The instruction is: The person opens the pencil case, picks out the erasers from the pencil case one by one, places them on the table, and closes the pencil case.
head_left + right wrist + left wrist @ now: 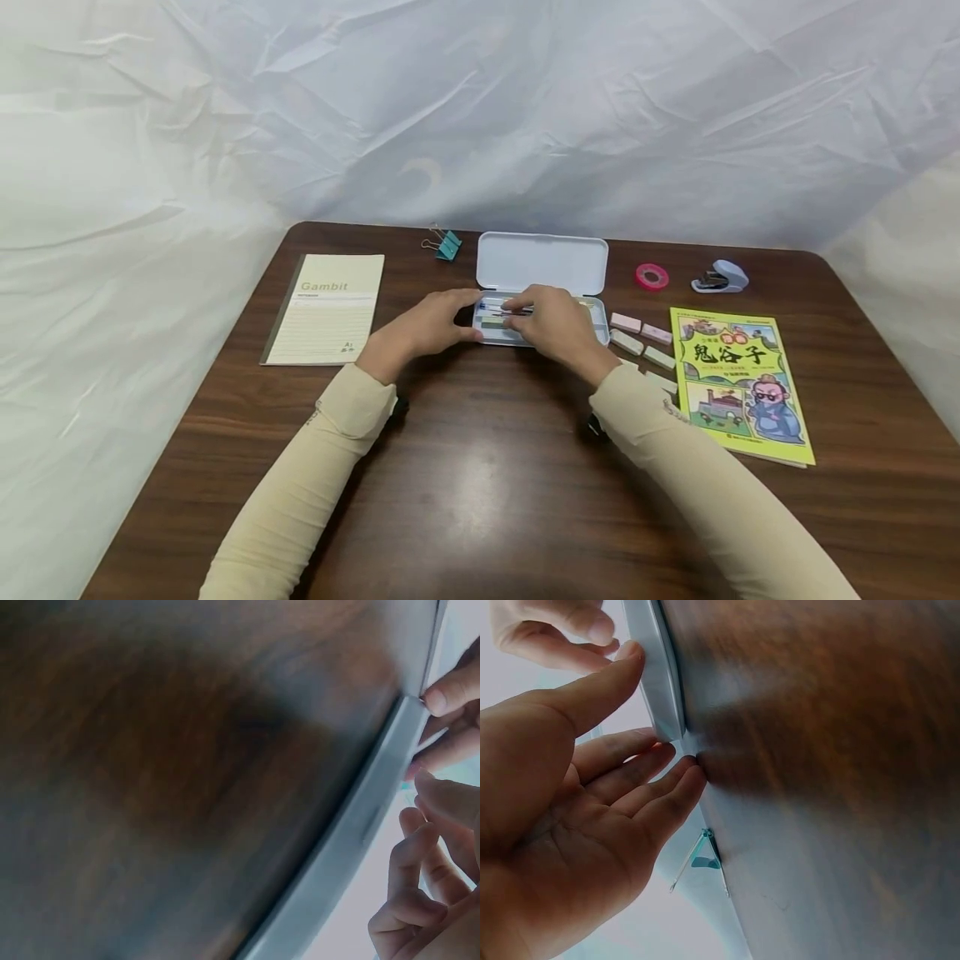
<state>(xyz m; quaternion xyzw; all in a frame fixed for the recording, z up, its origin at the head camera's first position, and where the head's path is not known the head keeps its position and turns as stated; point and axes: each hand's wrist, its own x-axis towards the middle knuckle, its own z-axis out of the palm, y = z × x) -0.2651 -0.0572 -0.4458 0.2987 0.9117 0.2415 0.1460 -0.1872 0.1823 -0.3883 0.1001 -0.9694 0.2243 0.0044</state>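
Note:
A pale blue pencil case [542,260] lies with its lid raised at the back of the table. Pens [489,307] and other slim items lie in its tray. At the case's left end, my left hand [437,322] holds it, thumb on the near rim and fingers round the end; the left wrist view shows the thumb on the case edge [654,675]. My right hand [553,323] reaches over the tray, thumb and forefinger pinching at a thin pen among the contents. The hand partly hides what lies between the fingertips; the right wrist view shows its other fingers curled.
Several erasers [626,322] lie right of the case, beside a yellow comic book [738,379]. Behind them are a pink tape roll [652,277] and a stapler [720,277]. A notebook [330,312] lies left; a teal binder clip [447,246] stands near the back edge.

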